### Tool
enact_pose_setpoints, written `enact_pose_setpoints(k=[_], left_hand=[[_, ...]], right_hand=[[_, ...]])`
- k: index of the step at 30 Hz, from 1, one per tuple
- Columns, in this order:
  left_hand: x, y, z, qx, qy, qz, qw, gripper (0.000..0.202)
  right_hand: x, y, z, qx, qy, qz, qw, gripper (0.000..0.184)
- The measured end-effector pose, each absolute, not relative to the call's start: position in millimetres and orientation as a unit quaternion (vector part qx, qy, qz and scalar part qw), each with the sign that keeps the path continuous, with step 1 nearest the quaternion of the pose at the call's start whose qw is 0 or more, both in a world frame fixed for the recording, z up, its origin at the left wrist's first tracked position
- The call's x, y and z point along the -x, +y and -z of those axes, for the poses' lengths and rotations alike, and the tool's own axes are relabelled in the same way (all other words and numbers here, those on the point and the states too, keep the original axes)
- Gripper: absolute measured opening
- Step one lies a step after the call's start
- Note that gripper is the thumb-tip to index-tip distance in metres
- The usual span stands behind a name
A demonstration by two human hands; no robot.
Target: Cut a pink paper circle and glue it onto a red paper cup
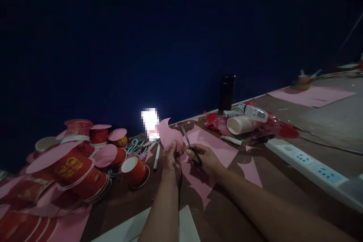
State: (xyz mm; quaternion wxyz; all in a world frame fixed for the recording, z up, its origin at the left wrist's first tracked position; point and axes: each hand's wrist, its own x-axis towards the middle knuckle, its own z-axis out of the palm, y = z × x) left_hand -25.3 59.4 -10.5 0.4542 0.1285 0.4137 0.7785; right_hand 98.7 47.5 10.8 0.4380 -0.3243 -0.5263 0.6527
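Note:
My left hand (171, 160) pinches a pink paper cut-out (169, 136) with a rounded body and a pointed tip, holding it up above the brown table (283, 185). My right hand (206, 160) grips black-handled scissors (190, 146); their blades point up and left, right beside the cut-out's right edge. Under both hands lie a pink paper sheet (215, 147) and pointed pink scraps (251, 172).
A heap of red paper cups with pink paper lids (76, 162) fills the left. A marker (156, 157) lies near it. A bag with white cups and a glue bottle (249, 121), a black bottle (227, 92) and a white power strip (309, 166) are to the right.

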Motion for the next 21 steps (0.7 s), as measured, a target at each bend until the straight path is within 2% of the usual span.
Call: enact_pose_setpoints(k=[5,13,21], left_hand=[[24,56,5,-0.125,0.414,-0.779,0.455,0.037],[25,55,4,-0.135,0.407,-0.797,0.426,0.041],[22,52,-4,-0.14,0.398,-0.791,0.442,0.04]], right_hand=[[-100,44,-11,0.347,-0.547,-0.644,0.408,0.041],[-101,45,-9,0.365,-0.558,-0.622,0.411,0.041],[-102,45,-9,0.357,-0.575,-0.621,0.395,0.043]])
